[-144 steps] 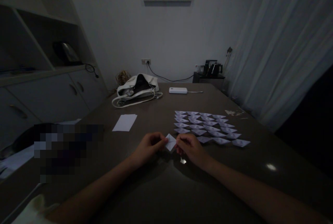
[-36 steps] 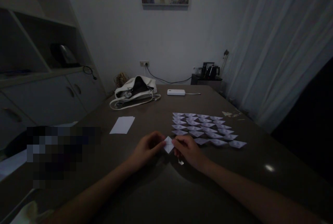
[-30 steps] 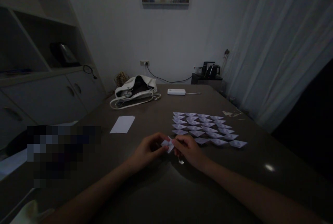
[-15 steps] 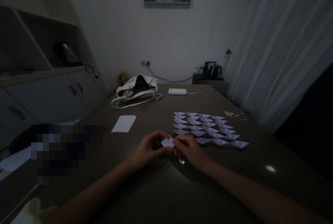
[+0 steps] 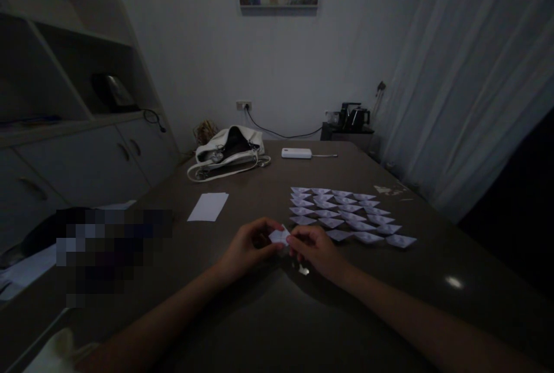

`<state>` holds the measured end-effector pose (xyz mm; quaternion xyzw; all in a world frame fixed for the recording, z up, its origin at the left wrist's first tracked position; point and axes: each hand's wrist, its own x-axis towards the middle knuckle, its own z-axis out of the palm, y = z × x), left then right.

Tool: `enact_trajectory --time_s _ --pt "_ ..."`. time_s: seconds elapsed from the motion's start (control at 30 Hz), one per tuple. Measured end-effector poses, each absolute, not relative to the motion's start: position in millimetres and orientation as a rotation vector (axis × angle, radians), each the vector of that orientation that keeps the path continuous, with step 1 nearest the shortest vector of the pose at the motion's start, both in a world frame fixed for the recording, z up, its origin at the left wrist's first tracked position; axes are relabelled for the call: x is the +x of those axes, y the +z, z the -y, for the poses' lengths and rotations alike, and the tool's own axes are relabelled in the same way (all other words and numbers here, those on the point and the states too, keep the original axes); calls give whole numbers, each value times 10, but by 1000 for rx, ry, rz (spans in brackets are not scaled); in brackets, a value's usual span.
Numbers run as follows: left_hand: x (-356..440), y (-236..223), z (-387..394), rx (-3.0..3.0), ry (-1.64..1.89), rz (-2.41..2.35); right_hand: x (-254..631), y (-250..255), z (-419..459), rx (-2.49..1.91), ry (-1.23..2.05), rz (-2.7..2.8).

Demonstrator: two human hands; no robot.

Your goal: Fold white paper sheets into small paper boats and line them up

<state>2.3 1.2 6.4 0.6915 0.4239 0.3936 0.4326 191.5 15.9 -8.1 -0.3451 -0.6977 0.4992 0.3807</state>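
Observation:
A small piece of folded white paper [image 5: 278, 237] is held between both hands, a little above the dark table [image 5: 242, 327]. My left hand [image 5: 249, 247] pinches its left side between thumb and fingers. On its right side, the thumb and curled fingers of my right hand [image 5: 315, 250] grip the paper. Just beyond my right hand, several white paper boats [image 5: 348, 216] stand in rows. Left of the hands lies a small stack of white paper sheets [image 5: 208, 206]. A bright reflection shows on the tabletop under my right hand.
A white handbag [image 5: 231, 150] sits at the table's far left, and a white power bank [image 5: 296, 153] with a short cable lies at the far middle. Paper scraps [image 5: 392, 190] are near the right edge. White sheets [image 5: 32, 266] and a blurred-out patch are at left.
Both hands keep their grip on the folded paper, with only a slight shift of the fingers. The whole view has moved slightly.

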Motion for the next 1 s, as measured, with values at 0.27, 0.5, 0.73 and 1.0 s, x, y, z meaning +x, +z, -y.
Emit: enact_trajectory --time_s 0.27,0.5,0.73,1.0 --pt "9 85 -3 1732 1012 -1093 1921 -115 -178 -860 1292 1766" --pt "6 81 -12 1730 1022 -1097 1918 -104 -161 -849 1310 1712" --pt "-5 82 -5 1807 1003 -1119 1915 -112 -167 -860 1300 1727" --pt "-3 87 -11 1775 1010 -1215 1910 -104 -158 -829 1325 1664"
